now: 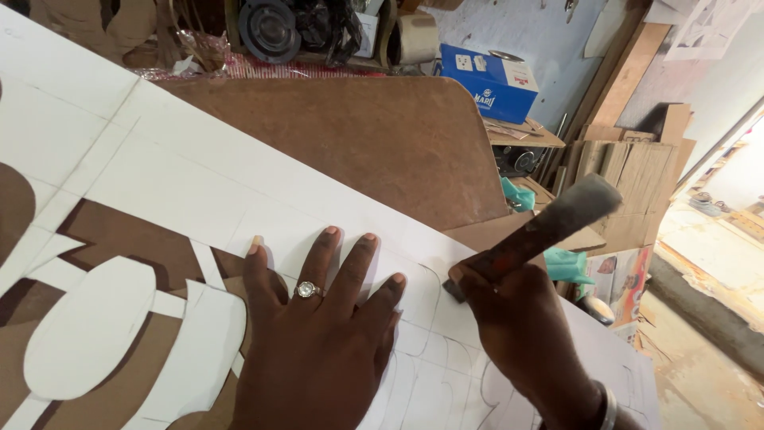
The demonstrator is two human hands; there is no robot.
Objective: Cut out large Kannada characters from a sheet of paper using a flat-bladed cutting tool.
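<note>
My left hand point(318, 334) lies flat with fingers spread on a big white sheet point(175, 183) marked with pencil outlines; a ring is on one finger. My right hand point(517, 318) grips a cutting tool point(549, 227) with a reddish handle and a grey end, its tip pressed on the sheet just right of my left fingertips. Curved shapes are cut out of the sheet at the left, where brown board point(119, 235) shows through. A loose white oval piece point(87, 326) lies there.
A brown hardboard panel point(358, 135) lies under the sheet and reaches back. Behind it sit a blue carton point(489, 80), a tape roll point(418, 36) and dark clutter. Stacked boards point(629, 171) lean at right; the floor drops away beyond.
</note>
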